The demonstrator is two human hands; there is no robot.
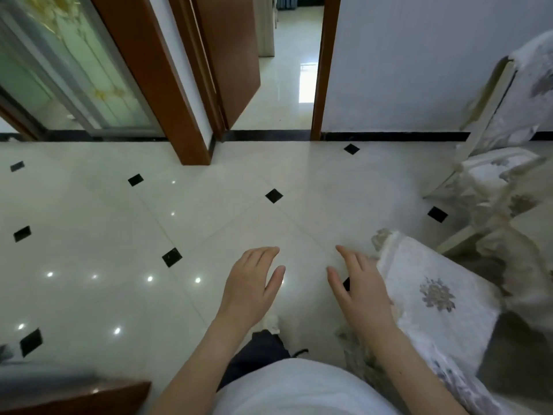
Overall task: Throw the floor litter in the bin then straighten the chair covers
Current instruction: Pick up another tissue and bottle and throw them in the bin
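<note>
Both hands hang over the pale tiled floor in front of me. My left hand (251,283) is open, fingers apart, holding nothing. My right hand (362,289) is also open and empty, just left of a chair back dressed in a white cover with a grey flower print (434,298). The hand's edge is beside that cover; I cannot tell if it touches. A second covered chair (505,175) stands farther right, its cover rumpled and sagging over the seat. A small pale scrap (270,322) shows on the floor below my left wrist. No bin is in view.
An open doorway (287,85) with brown wooden frames lies straight ahead, its door (233,55) swung inward. A frosted glass sliding door (74,70) is at the far left. A wooden edge (74,396) juts in at the bottom left. Black diamond inlays dot the floor.
</note>
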